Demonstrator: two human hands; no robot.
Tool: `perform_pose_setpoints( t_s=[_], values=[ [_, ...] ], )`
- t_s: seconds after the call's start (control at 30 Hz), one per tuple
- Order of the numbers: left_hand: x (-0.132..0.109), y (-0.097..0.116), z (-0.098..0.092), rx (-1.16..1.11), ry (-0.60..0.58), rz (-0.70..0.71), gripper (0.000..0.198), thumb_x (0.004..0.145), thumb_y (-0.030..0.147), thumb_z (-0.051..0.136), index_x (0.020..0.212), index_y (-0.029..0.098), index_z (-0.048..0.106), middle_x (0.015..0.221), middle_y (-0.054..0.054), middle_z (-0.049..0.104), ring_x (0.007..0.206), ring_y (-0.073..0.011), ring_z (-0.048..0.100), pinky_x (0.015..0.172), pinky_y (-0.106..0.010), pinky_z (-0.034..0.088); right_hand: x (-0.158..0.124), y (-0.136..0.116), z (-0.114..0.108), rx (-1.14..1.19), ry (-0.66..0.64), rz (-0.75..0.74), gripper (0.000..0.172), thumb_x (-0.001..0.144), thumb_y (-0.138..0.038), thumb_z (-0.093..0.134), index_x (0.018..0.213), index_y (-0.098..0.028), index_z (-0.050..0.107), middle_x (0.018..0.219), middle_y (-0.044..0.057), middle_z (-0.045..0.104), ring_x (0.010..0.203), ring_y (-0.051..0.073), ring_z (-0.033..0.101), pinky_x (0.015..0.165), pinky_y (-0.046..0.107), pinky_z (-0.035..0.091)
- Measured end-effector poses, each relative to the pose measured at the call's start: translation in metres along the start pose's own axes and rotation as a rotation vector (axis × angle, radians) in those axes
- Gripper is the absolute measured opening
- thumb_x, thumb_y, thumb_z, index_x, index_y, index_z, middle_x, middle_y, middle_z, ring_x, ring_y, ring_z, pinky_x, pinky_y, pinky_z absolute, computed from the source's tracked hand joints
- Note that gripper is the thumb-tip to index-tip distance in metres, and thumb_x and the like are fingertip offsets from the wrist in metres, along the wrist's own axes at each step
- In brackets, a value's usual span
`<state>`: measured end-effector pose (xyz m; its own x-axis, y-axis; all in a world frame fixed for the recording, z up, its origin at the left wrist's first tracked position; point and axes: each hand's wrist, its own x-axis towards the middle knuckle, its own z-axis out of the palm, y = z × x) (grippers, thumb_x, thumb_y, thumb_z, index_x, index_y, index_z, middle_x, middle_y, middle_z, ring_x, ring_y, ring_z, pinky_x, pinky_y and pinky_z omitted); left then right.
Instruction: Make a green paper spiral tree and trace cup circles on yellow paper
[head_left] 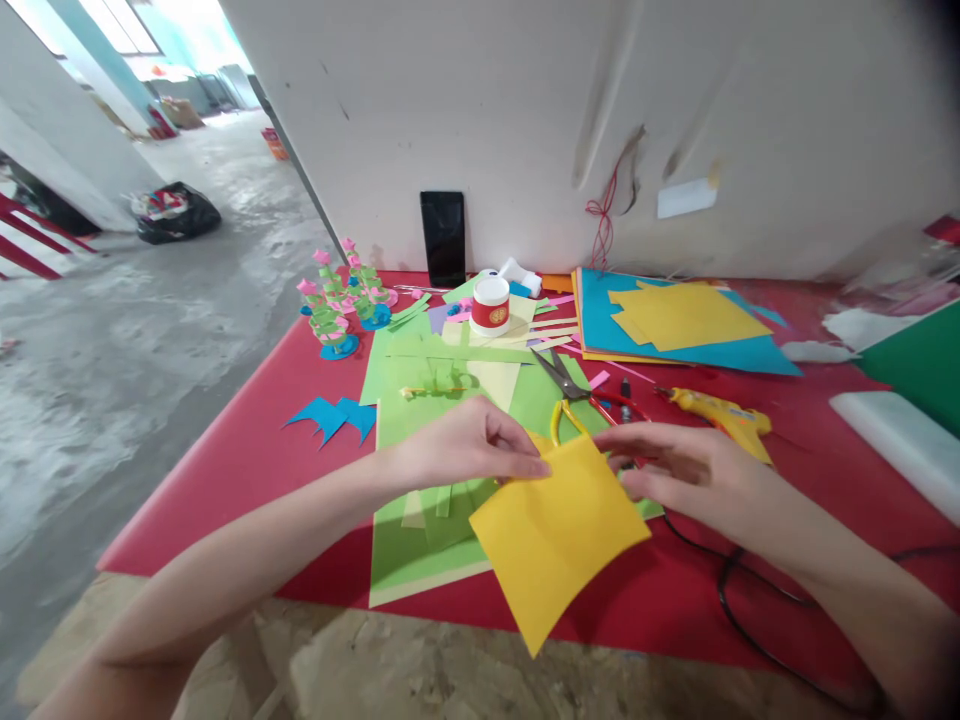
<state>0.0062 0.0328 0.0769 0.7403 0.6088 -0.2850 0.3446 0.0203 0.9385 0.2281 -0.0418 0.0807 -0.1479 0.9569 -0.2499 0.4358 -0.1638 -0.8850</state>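
Note:
A yellow sheet of paper (562, 540), slightly curved, is pinched at its upper edge by my left hand (487, 445), thumb on top. My right hand (671, 470) is beside the sheet's upper right edge with its fingers apart; whether its fingertips touch the paper is hard to see. Just beyond the sheet lie scissors (562, 380) with open blades and pliers with yellow and red handles (568, 418). Green paper sheets (405, 560) lie beneath my left hand. On them rests a small green paper stem piece (439, 383).
Paper flower plants (330, 320) stand at the red table's (240, 470) back left, near blue paper cutouts (337, 418). Behind are a phone (444, 238), a red-white tub (490, 308) and stacked blue sheets (697, 355). A yellow glue gun (720, 415) and black cable (724, 590) lie right.

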Motion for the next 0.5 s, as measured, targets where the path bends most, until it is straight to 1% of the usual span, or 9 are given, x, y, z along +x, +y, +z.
perform_pose_setpoints(
  t_s=[0.07, 0.13, 0.17, 0.27, 0.37, 0.43, 0.5],
  values=[
    [0.001, 0.005, 0.004, 0.069, -0.129, -0.007, 0.019, 0.07, 0.032, 0.065, 0.065, 0.013, 0.066, 0.052, 0.002, 0.053, 0.047, -0.0049, 0.042, 0.041, -0.015, 0.028, 0.003, -0.008, 0.005, -0.117, -0.066, -0.056, 0.022, 0.072, -0.035, 0.061, 0.09, -0.022, 0.067, 0.084, 0.002, 0.067, 0.073, 0.016, 0.062, 0.059, 0.022, 0.05],
    [0.002, 0.009, 0.008, 0.121, -0.196, 0.003, 0.018, 0.07, 0.032, 0.064, 0.066, 0.014, 0.066, 0.053, 0.003, 0.053, 0.046, -0.0044, 0.042, 0.04, -0.014, 0.028, 0.007, -0.015, 0.011, -0.214, -0.139, -0.138, 0.017, 0.074, -0.035, 0.059, 0.079, -0.022, 0.069, 0.073, 0.0, 0.067, 0.065, 0.014, 0.061, 0.054, 0.021, 0.047],
    [0.002, 0.011, 0.009, 0.145, -0.213, 0.012, 0.018, 0.071, 0.032, 0.063, 0.067, 0.015, 0.067, 0.054, 0.003, 0.055, 0.047, -0.0046, 0.043, 0.041, -0.014, 0.029, 0.008, -0.018, 0.014, -0.24, -0.18, -0.168, 0.016, 0.075, -0.034, 0.058, 0.077, -0.022, 0.069, 0.072, 0.0, 0.067, 0.064, 0.014, 0.06, 0.055, 0.021, 0.046],
    [0.001, 0.014, 0.013, 0.22, -0.213, 0.009, 0.018, 0.071, 0.031, 0.062, 0.066, 0.014, 0.066, 0.055, 0.003, 0.056, 0.048, -0.005, 0.044, 0.041, -0.013, 0.03, 0.01, -0.024, 0.021, -0.258, -0.254, -0.207, 0.017, 0.077, -0.03, 0.055, 0.077, -0.021, 0.069, 0.073, -0.001, 0.068, 0.066, 0.015, 0.061, 0.057, 0.022, 0.045],
    [-0.001, 0.015, 0.014, 0.244, -0.209, 0.012, 0.017, 0.071, 0.029, 0.062, 0.065, 0.014, 0.066, 0.054, 0.003, 0.055, 0.048, -0.0046, 0.042, 0.04, -0.013, 0.029, 0.01, -0.026, 0.024, -0.297, -0.271, -0.203, 0.019, 0.078, -0.027, 0.053, 0.072, -0.019, 0.069, 0.068, 0.0, 0.067, 0.062, 0.014, 0.059, 0.055, 0.022, 0.043],
    [-0.002, 0.015, 0.012, 0.221, -0.226, 0.024, 0.016, 0.072, 0.028, 0.062, 0.067, 0.013, 0.066, 0.054, 0.003, 0.055, 0.048, -0.0043, 0.041, 0.041, -0.012, 0.029, 0.009, -0.026, 0.022, -0.317, -0.276, -0.195, 0.021, 0.077, -0.028, 0.053, 0.068, -0.017, 0.069, 0.063, 0.0, 0.065, 0.058, 0.014, 0.057, 0.051, 0.022, 0.041],
    [-0.005, 0.014, 0.006, 0.206, -0.241, 0.018, 0.017, 0.072, 0.028, 0.062, 0.067, 0.012, 0.066, 0.054, 0.003, 0.054, 0.047, -0.0038, 0.04, 0.04, -0.012, 0.029, 0.009, -0.024, 0.015, -0.28, -0.297, -0.166, 0.022, 0.077, -0.028, 0.053, 0.066, -0.017, 0.068, 0.059, 0.0, 0.064, 0.055, 0.013, 0.056, 0.048, 0.021, 0.04]
  ],
)
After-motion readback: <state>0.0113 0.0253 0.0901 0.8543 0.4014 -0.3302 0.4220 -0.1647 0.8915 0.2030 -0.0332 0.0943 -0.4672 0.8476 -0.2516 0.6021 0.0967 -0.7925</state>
